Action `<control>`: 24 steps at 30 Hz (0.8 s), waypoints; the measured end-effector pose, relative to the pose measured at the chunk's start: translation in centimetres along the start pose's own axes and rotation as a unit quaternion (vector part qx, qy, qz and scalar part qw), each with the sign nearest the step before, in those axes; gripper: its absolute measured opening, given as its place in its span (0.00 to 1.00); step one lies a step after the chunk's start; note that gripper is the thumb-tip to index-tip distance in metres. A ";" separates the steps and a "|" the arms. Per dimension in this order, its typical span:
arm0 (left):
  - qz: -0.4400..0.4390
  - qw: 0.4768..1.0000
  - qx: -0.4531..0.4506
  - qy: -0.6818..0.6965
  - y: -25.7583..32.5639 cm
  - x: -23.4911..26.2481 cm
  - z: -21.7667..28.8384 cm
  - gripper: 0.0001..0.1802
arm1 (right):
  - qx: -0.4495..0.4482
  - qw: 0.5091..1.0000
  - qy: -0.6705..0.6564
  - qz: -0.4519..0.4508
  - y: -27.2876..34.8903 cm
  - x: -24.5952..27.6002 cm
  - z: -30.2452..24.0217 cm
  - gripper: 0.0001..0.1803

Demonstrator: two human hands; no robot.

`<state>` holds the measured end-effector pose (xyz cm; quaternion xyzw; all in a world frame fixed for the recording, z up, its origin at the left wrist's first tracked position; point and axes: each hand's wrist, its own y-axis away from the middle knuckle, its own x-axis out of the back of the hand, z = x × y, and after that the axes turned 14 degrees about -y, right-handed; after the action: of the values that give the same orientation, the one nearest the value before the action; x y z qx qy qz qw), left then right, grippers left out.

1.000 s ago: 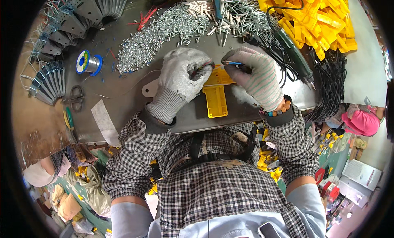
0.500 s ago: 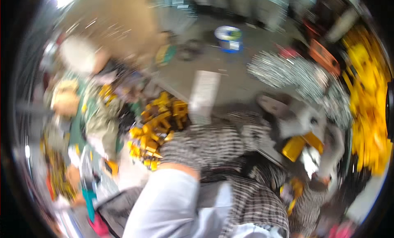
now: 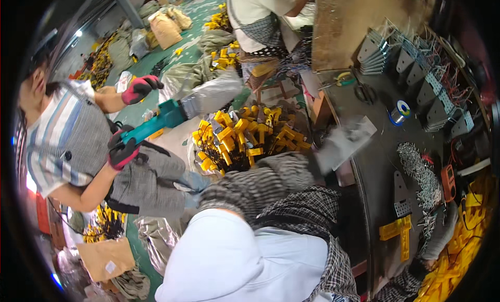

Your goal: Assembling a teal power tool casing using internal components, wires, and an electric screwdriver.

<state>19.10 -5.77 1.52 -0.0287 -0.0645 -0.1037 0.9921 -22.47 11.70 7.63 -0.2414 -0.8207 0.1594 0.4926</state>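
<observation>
My left arm, in a checked sleeve cover, reaches across the bench's near edge. Motion smears my left hand, and its fingers cannot be made out. A blurred pale flat sheet lies just beyond it; whether I grip the sheet cannot be told. Far right, my right hand, apparently in a grey glove, is beside a heap of small metal screws. Its fingers are not clear. To its left on the bench lie a yellow T-shaped part and a grey metal bracket.
A co-worker at left holds a teal power tool. Another person stands behind a pile of yellow parts. Scissors, a blue wire spool, an orange meter and more yellow parts are around the bench.
The view has swung left, bringing the co-worker with the teal tool into sight. The yellow part and bracket, earlier close to my hands, now lie on the bench, apart from them.
</observation>
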 end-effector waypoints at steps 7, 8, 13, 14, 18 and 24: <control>0.298 0.940 -0.063 0.152 10.7 19.3 -8.1 0.26 | 0.118 0.989 -0.091 -0.018 0.7 -4.2 -13.2 0.22; 0.290 0.918 -0.167 0.211 11.1 21.4 -9.4 0.28 | 0.088 0.989 -0.112 -0.029 0.9 -4.4 -15.4 0.21; 0.197 0.943 -0.204 0.173 12.6 22.4 -5.9 0.31 | 0.119 0.983 -0.129 -0.055 1.5 -5.8 -19.8 0.22; 0.160 0.950 -0.212 0.162 12.9 22.1 -4.4 0.31 | 0.121 0.980 -0.142 -0.068 1.8 -6.2 -20.4 0.22; 0.084 0.925 -0.337 0.154 10.7 21.9 -2.3 0.34 | 0.130 0.967 -0.193 -0.102 2.7 -7.5 -21.9 0.22; -0.036 0.869 -0.223 0.441 10.2 20.4 -10.2 0.32 | 0.132 0.968 -0.174 -0.123 3.4 -7.7 -24.3 0.23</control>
<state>42.29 -0.61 -6.28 -0.1986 0.4031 -0.1533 0.8801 2.91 10.89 11.56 -0.0396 -0.8888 0.2443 0.3856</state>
